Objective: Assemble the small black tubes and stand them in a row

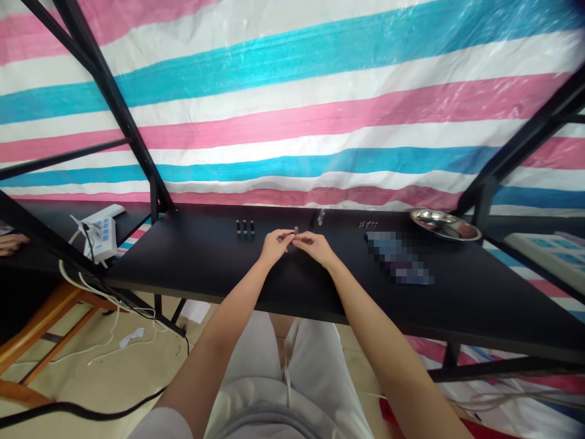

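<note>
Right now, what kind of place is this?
Probably a makeshift work stall: a black table inside a metal frame, a striped plastic tarp for a wall, and a power strip with cords.

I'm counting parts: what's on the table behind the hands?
Three dark cylinders left, a small clear piece right. The fingers cover most of the tiny part they pinch.

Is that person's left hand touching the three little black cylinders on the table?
Apart. The head view shows a strip of bare black table between the left hand and the three little black cylinders.
</note>
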Available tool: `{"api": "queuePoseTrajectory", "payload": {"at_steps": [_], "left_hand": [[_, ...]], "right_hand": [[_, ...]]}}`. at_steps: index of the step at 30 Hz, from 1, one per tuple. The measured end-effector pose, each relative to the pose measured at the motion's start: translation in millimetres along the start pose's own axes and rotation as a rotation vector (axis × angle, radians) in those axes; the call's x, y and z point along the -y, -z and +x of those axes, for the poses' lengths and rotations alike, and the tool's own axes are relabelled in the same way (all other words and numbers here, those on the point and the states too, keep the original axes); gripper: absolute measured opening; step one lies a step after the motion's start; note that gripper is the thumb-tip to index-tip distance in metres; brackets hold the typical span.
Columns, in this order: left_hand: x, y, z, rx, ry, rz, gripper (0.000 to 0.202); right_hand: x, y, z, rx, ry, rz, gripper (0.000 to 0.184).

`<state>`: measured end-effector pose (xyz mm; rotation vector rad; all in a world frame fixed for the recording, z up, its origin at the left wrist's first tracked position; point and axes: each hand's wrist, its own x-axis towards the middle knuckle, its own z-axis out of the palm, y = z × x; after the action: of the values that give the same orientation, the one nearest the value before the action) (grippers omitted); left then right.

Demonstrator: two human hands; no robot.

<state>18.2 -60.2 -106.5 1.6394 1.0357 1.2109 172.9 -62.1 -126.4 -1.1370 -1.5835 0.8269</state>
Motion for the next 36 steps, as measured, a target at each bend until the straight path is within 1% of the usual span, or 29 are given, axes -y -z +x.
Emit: {"api": "queuePoseTrajectory", "payload": {"at_steps": [4,6,7,9,12,13,14,16,20,25,31,36], "left_hand": [[5,-1.2,-1,0.043,-0.081,0.213,0.021],[7,-1.9,-2,0.031,-0.123,0.298,0.023],[8,-2.0,-3,0.011,-0.135,0.326,0.024],[8,-1.9,-4,-0.045,-0.135,0.362,0.024],[7,-1.4,-4,-0.109,-0.101,0.392,0.02],[7,-1.2,-4,-0.115,-0.091,0.401,0.02],[8,-1.0,-4,-0.116,-0.085,0.408,0.02],[10,-0.8,-2,-0.107,-0.086,0.418,0.02],[17,-0.6,0,-0.096,-0.109,0.434,0.02],[19,-0.5,1,-0.088,-0.126,0.454,0.02],[18,-0.6,1,-0.083,-0.121,0.455,0.019],[17,-1.0,1,-0.079,-0.124,0.485,0.02]], "right_hand": [[2,-1,-2,0.066,0.016,-0.103,0.033],[0,-1,-2,0.052,0.032,-0.159,0.031],[-1,-1,-1,0.015,0.04,-0.189,0.03],[-6,3,3,-0.111,0.039,-0.246,0.028],[-16,13,13,-0.345,-0.029,-0.327,0.026],[-20,17,16,-0.397,-0.058,-0.359,0.025],[-23,20,20,-0.433,-0.082,-0.392,0.025],[-29,25,26,-0.463,-0.119,-0.45,0.022],[-35,28,37,-0.475,-0.198,-0.529,0.016],[-37,28,46,-0.422,-0.27,-0.586,0.012],[-40,31,50,-0.385,-0.301,-0.618,0.012],[-40,43,48,-0.331,-0.304,-0.675,0.011]]}}
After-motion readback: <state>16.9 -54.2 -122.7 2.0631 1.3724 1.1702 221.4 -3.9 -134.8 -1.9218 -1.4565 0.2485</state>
